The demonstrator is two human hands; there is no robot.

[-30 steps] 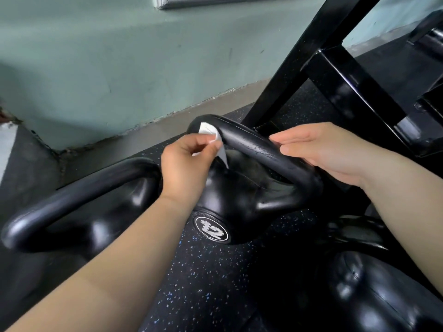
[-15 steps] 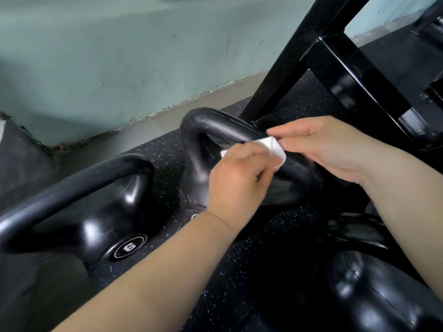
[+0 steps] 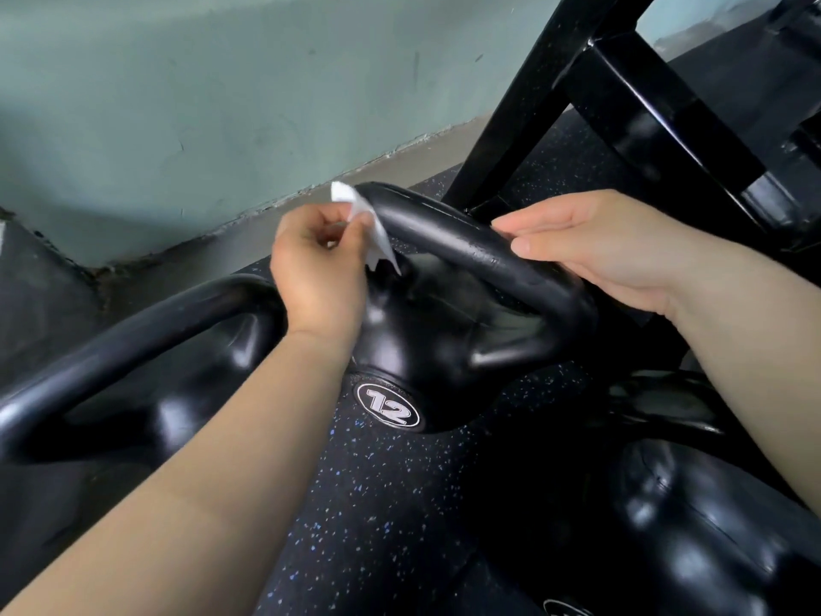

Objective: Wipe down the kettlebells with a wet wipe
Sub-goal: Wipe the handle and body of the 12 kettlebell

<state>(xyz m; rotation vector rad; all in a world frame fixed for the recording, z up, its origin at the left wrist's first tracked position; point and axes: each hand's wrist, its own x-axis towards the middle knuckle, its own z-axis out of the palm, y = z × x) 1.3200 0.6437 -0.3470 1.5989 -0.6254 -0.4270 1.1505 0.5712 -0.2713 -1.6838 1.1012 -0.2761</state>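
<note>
A black kettlebell marked 12 (image 3: 444, 349) stands on the speckled floor in the middle. My left hand (image 3: 317, 277) pinches a white wet wipe (image 3: 362, 217) against the left end of its handle, which shines wet. My right hand (image 3: 608, 246) rests flat on the right end of the same handle, fingers straight, steadying it. A second black kettlebell (image 3: 146, 384) sits at the left, partly behind my left forearm. A third kettlebell (image 3: 693, 540) fills the lower right corner.
A black steel rack frame (image 3: 622, 95) rises just behind the middle kettlebell. A pale green wall (image 3: 200, 104) with a grey skirting strip runs along the back. Black rubber flooring with blue flecks (image 3: 377, 504) lies between the kettlebells.
My left hand slid the wipe from the left end of the handle to its right part, then back to the left end. My right hand stayed on the handle.
</note>
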